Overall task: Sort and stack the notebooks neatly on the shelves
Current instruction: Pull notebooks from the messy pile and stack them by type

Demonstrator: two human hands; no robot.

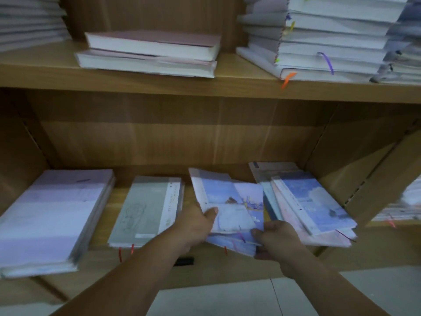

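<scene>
Middle pile: loose blue and lilac notebooks (230,201) on the lower shelf (106,213), about midway along it. They are skewed against one another, and the near corners jut over the front edge.
Left grip (198,226): pinching the pile's left edge, thumb flat on the top cover, fingers hidden beneath.
Right grip (275,236): curled round the pile's near right corner, thumb above and fingers under. Blur hides how many notebooks it holds.
Lower shelf, left end: a tall lilac stack (57,215), edges fairly flush, its near end overhanging the front edge.
Beside it: a grey-green stack (145,208), squared up, red ribbons hanging at the front.
Lower shelf, right end: a fanned pile (314,201) of blue and pink covers, slewed and touching the middle pile's right side.
Upper shelf (159,85): a low pink stack (150,53) near the middle, a tall white stack (330,35) towards the right end and another pile (29,19) at the left end.
Done, by my reading: the two left stacks below look sorted and tidy, and the upper stacks stand well enough, the tall one slightly stepped.
Left to do: square the middle pile now in both grips, then straighten or merge the fanned pile on the right. Perhaps a little over half finished on this shelf.
Step in hand: likely gathering and aligning the middle pile.
</scene>
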